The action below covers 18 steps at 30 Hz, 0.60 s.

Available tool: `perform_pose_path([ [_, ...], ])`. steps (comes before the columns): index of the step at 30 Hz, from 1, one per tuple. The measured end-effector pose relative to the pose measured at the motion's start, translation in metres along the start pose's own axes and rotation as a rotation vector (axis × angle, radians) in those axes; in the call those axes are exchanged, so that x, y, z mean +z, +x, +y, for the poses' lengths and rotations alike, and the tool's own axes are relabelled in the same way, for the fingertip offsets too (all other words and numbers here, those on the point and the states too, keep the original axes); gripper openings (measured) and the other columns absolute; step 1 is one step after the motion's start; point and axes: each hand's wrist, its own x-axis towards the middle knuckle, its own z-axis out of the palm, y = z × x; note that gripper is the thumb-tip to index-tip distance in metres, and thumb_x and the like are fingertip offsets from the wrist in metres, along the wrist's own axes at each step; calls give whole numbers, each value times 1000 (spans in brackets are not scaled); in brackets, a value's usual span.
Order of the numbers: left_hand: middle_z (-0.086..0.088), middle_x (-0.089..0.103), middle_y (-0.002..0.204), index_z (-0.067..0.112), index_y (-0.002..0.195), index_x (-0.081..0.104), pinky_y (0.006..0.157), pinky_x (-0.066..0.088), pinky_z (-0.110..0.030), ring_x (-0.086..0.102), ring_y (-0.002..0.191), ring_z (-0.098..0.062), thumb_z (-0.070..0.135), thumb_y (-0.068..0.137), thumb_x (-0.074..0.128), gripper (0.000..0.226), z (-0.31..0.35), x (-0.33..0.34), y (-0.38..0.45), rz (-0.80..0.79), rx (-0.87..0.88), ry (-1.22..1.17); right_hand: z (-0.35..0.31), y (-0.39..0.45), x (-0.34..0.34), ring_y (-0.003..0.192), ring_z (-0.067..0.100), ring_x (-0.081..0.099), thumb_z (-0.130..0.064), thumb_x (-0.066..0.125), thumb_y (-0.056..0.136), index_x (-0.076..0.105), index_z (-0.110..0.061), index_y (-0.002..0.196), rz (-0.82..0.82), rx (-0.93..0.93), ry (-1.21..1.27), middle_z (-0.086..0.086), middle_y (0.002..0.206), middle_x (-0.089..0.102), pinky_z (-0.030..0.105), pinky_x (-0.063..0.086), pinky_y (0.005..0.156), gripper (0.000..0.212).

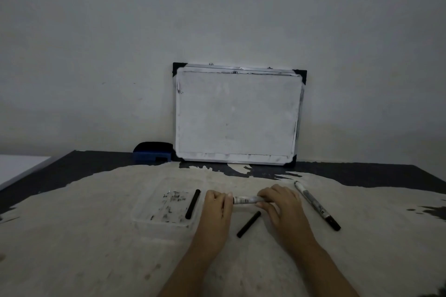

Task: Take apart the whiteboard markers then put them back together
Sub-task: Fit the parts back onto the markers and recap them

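Both hands hold one white whiteboard marker [246, 199] level over the table. My left hand [218, 204] is closed around its left end, my right hand [280, 201] around its right end. What lies inside each fist is hidden. A black stick-shaped marker part [249, 224] lies on the table just below the held marker. Another black stick-shaped part [192, 203] rests in a clear plastic tray [149, 218] to the left. A second whole marker [316, 205] with a black cap lies slanted to the right of my right hand.
A small whiteboard [237, 116] leans against the wall at the back. A blue eraser [153, 154] sits beside its left side. The tabletop [72, 236] is worn pale with dark edges. A white surface [17, 166] adjoins on the far left.
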Motion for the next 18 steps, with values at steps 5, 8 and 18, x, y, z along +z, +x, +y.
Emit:
perform_pose_path([
  [5,4,37,72,19,62,39,58,37,-5,38,60,-5,22,96,39,34,-1,-3,1,19,-103,-9,4,1,-8,69,18,55,-3,74,73,66,-11,75,158,130,-79,1,70,63,39,50,76,12],
  [8,5,41,85,18,74,51,68,34,2,43,73,1,18,93,47,19,-6,-1,-1,-15,-31,94,12,-2,-12,64,19,56,-3,77,71,63,-11,72,201,241,-55,-1,65,62,46,51,78,16],
  [18,2,52,121,15,111,64,91,31,-10,48,110,-8,22,87,58,26,-19,5,-4,-79,27,326,12,0,-7,69,12,57,-13,75,73,62,-20,75,40,207,-136,-7,69,63,34,40,92,15],
])
